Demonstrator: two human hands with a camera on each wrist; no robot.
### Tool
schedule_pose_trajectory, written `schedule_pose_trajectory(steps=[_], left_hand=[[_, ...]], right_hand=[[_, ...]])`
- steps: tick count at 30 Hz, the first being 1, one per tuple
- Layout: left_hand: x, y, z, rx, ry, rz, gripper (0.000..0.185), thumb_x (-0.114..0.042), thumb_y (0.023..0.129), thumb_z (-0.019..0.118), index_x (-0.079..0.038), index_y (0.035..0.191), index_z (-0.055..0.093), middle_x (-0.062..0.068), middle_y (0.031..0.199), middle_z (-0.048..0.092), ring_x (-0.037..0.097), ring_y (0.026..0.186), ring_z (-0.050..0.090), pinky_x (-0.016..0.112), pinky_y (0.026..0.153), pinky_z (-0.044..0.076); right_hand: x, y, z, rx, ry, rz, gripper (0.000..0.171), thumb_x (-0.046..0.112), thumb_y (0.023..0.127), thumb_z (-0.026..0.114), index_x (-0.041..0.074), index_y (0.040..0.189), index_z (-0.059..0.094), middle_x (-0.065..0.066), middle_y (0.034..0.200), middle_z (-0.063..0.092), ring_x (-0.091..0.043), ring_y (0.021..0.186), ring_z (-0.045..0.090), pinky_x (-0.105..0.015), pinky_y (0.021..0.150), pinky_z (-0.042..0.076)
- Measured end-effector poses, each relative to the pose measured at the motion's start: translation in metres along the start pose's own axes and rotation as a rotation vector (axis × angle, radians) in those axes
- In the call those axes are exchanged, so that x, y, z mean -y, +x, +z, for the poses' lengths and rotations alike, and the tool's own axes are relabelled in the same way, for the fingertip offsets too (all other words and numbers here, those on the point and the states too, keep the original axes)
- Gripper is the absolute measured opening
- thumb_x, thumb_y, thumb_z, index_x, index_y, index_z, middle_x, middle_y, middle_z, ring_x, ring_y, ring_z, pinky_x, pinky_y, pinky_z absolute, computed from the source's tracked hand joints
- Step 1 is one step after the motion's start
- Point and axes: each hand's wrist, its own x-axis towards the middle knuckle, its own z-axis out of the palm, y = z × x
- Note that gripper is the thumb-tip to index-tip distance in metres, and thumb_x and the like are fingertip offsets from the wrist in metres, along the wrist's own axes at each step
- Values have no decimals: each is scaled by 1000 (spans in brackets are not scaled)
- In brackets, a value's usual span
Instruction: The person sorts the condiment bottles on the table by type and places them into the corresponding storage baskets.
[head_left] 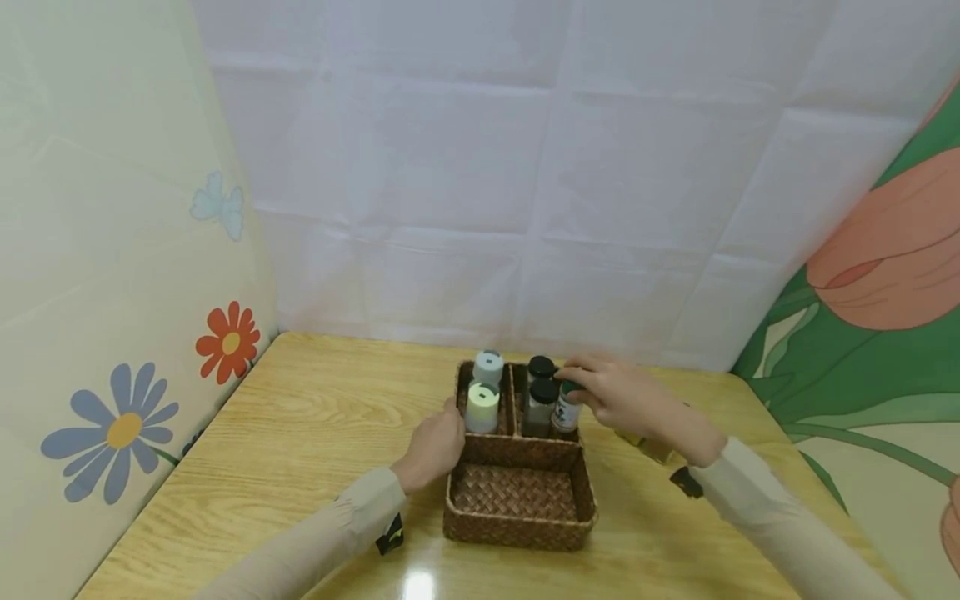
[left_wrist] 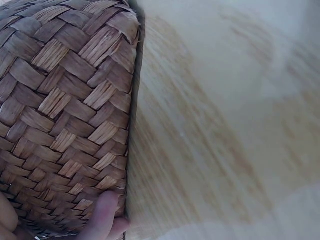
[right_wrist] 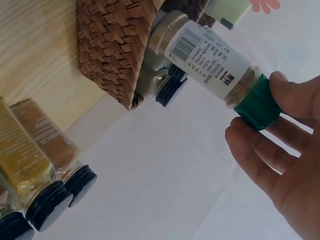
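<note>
A brown woven basket has two narrow back compartments and a wide front one. My left hand grips its left side, with fingers against the weave in the left wrist view. Thumb and fingers of my right hand pinch the green cap of a spice jar with a white printed label. This jar is tilted at the basket's rim, over the back right compartment. Beside it in that compartment stand two black-lidded jars. The back left compartment holds a white-capped bottle and a pale yellow-capped bottle.
Several black-lidded spice jars with yellow and brown contents stand right of the basket, mostly hidden under my right arm in the head view. The wooden table ends at a white cloth backdrop, with printed cloths at both sides.
</note>
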Motion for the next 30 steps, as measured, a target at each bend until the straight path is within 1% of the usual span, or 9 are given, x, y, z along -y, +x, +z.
schedule_pose_trajectory(steps=[2, 5, 7, 10, 14, 18, 21, 28, 30], left_hand=[[0, 0, 0, 2, -5, -2, 40, -4, 103, 43, 24, 132, 41, 5, 54, 48, 14, 39, 45, 28, 35, 35], [0, 0, -1, 2, -2, -4, 41, -5, 103, 43, 24, 132, 41, 5, 53, 47, 14, 38, 44, 28, 35, 34], [0, 0, -1, 3, 2, -4, 41, -5, 103, 43, 24, 132, 41, 5, 53, 48, 14, 39, 44, 28, 35, 34], [0, 1, -1, 7, -2, -8, 41, -5, 103, 43, 24, 132, 41, 6, 54, 49, 14, 40, 46, 28, 35, 36], [-1, 1, -1, 6, -10, -16, 41, -4, 103, 44, 25, 132, 41, 7, 56, 51, 15, 41, 47, 29, 37, 38], [0, 1, 0, -1, 2, -11, 41, -4, 102, 45, 25, 131, 41, 8, 56, 51, 15, 42, 47, 29, 37, 39], [0, 1, 1, -4, 4, -9, 41, -4, 102, 44, 25, 131, 42, 8, 56, 51, 15, 42, 48, 29, 37, 38], [1, 1, 1, -11, -15, -8, 41, -5, 103, 44, 26, 130, 42, 7, 54, 50, 14, 40, 46, 29, 35, 37], [1, 1, 1, -6, -26, -15, 42, -6, 103, 44, 26, 130, 41, 6, 54, 49, 14, 40, 46, 29, 35, 37]], right_hand=[[1, 1, 1, 6, -9, 1, 31, 14, 96, 66, 3, 125, 65, -11, 119, 62, -24, 93, 65, -37, 73, 54], [3, 3, 4, 0, -25, -18, 30, 15, 96, 66, 4, 124, 65, -11, 119, 62, -21, 86, 64, -34, 67, 53], [3, 5, 7, -21, -36, -48, 30, 15, 95, 67, 3, 123, 66, -12, 118, 63, -19, 83, 64, -34, 67, 53], [2, 7, 12, -60, -45, -99, 29, 14, 93, 70, 2, 119, 67, -10, 113, 63, -16, 76, 62, -32, 63, 51], [2, 9, 18, -96, -46, -152, 28, 12, 89, 74, 2, 115, 69, -8, 108, 63, -17, 79, 62, -32, 63, 51], [3, 11, 24, -69, -38, -148, 28, 12, 90, 73, 2, 115, 69, -10, 112, 63, -23, 92, 64, -37, 71, 54], [5, 12, 27, -31, -34, -132, 28, 14, 91, 72, 1, 116, 68, -12, 116, 61, -24, 96, 63, -37, 74, 54], [7, 14, 34, 4, -34, -136, 29, 18, 91, 73, 4, 115, 69, -9, 114, 58, -17, 83, 62, -28, 62, 50], [7, 15, 37, 18, -34, -138, 29, 19, 91, 73, 4, 116, 69, -8, 115, 58, -16, 83, 62, -26, 61, 50]])
